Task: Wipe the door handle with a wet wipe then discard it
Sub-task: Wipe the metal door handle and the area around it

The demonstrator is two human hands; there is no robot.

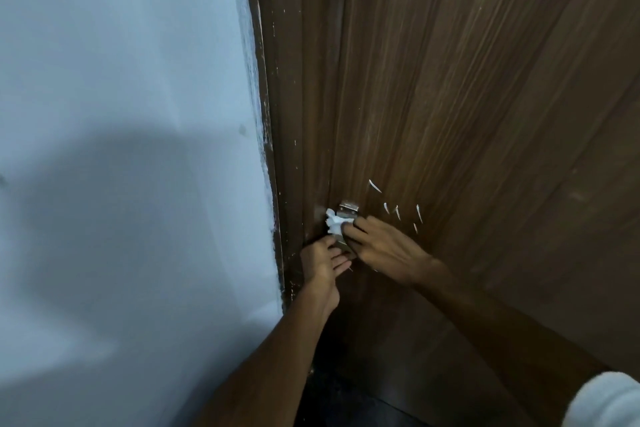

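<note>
A metal door handle plate [347, 211] sits on the brown wooden door [467, 97], low in the view near the door's left edge. A crumpled white wet wipe [334, 223] is pressed against the handle just below the plate's top. My right hand [384, 250] pinches the wipe with its fingertips and covers most of the handle. My left hand [323, 269] reaches up from below and rests its fingers on the lower part of the handle, at the door's edge. The lever itself is hidden behind both hands.
A pale blue-white wall [121, 114] fills the left side, meeting the dark door frame [273, 149]. Small white paint flecks [396, 211] mark the door right of the handle. A white sleeve [609, 402] shows at the bottom right corner. The floor below is dark.
</note>
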